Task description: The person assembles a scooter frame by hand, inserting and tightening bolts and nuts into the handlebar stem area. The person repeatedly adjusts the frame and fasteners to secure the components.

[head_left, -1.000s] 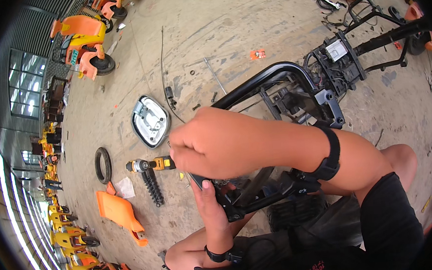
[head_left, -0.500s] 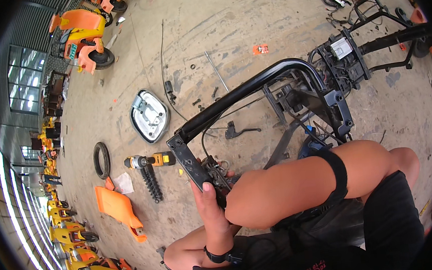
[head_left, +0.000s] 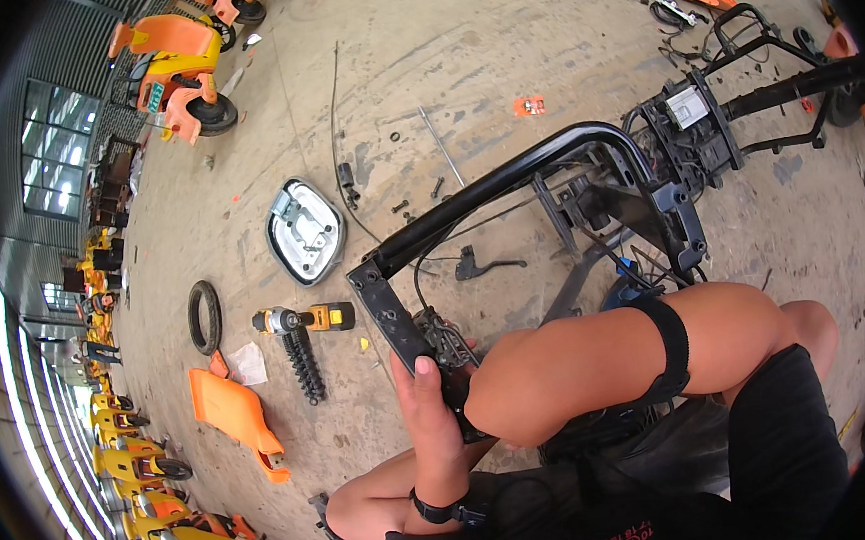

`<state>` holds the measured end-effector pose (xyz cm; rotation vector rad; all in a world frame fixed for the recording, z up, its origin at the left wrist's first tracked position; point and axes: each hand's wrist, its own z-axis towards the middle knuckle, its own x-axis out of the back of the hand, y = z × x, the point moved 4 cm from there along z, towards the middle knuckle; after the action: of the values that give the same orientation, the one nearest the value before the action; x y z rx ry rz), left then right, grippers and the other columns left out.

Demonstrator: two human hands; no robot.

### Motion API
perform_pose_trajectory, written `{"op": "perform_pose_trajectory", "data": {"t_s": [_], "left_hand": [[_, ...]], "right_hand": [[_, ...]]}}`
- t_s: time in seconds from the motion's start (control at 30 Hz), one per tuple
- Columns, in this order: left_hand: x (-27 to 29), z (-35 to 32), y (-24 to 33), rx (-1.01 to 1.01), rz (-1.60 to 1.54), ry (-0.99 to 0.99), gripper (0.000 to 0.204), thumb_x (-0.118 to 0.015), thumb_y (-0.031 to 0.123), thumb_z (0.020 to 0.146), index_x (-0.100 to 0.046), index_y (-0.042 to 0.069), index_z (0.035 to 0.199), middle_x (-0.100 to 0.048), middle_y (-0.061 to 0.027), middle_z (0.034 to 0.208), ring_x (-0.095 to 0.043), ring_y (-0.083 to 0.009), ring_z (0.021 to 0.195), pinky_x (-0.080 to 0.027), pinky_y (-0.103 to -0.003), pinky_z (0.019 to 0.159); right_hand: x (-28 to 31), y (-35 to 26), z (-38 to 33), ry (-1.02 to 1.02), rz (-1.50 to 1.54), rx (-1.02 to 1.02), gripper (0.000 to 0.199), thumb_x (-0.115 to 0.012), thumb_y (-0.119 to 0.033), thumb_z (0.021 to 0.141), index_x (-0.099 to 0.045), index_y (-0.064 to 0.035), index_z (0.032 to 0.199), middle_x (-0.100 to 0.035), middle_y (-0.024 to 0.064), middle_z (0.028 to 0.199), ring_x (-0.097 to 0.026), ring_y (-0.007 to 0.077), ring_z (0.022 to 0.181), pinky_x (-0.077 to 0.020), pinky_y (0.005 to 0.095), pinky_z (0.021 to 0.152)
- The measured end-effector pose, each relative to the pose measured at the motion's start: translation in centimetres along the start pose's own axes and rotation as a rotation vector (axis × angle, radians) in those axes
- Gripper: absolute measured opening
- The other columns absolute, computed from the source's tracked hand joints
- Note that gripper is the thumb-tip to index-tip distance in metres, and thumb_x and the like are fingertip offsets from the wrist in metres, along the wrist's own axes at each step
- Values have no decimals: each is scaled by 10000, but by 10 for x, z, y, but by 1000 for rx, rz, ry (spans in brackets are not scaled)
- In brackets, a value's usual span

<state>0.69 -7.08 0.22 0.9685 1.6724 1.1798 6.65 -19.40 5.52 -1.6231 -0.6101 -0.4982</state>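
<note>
My left hand (head_left: 427, 411) is closed around the end of a black tubular scooter frame (head_left: 506, 180), its thumb lying along the flat end bracket (head_left: 390, 313). A fingertip shows behind the bracket, beside a bundle of dark cables and small parts (head_left: 444, 341). My right arm (head_left: 580, 370), with a black strap (head_left: 671, 349) around it, reaches across from the right towards that bracket. The fingers of my right hand are hidden, so whether they hold anything cannot be seen. On the floor beyond the frame lies a black brake lever (head_left: 482, 263).
Left of the frame lie a yellow and black power tool (head_left: 306, 319), a black spring shock absorber (head_left: 304, 367), a tyre (head_left: 205, 318), an orange panel (head_left: 237, 414) and a white-lined tray-like cover (head_left: 306, 231). Bolts and a long metal rod (head_left: 441, 144) lie farther off. Orange-yellow scooters (head_left: 188, 66) stand along the left.
The frame's end, my left hand and my right arm sit slightly farther right in the picture; floor items have shifted slightly too. My left hand keeps its grip.
</note>
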Motion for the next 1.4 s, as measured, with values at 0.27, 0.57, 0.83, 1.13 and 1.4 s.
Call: {"op": "perform_pose_trajectory", "data": {"t_s": [0.27,0.57,0.83,1.13,1.4], "left_hand": [[20,-6,-15,42,173,16,561,-562,428,1014,-377,48,1383,-590,-157,1219,-648,-234,1055,-572,-367,846],[-3,0,-3,133,-173,-45,726,-530,383,1015,-132,130,1567,-464,-201,1396,-615,-345,1191,-573,-447,936],[3,-2,-2,41,43,-5,510,-445,432,1057,-464,-2,1326,-629,-141,1188,-662,-268,1047,-548,-401,843],[-5,-5,3,59,13,76,533,-549,425,1016,-409,68,1387,-636,-103,1085,-607,-133,821,-535,-271,730],[-5,-3,4,2,14,45,503,-530,399,1029,-419,56,1380,-644,-125,1115,-616,-136,851,-536,-265,740]], "right_hand": [[58,-12,-19,128,108,10,239,-638,-219,861,-651,5,777,-624,192,637,-623,398,613,-490,470,575],[77,-2,-14,944,-373,72,243,-654,-193,882,-521,-19,779,-547,109,560,-617,317,532,-463,408,470],[81,-1,-16,1126,-384,61,202,-625,-135,882,-495,-14,786,-514,118,531,-579,342,477,-445,428,449],[84,18,-5,1099,-110,42,156,-569,-116,908,-568,32,857,-582,202,653,-609,401,578,-481,461,538],[88,28,1,1236,305,-83,277,-560,-167,924,-581,65,773,-614,282,657,-627,466,625,-504,523,591]]}}
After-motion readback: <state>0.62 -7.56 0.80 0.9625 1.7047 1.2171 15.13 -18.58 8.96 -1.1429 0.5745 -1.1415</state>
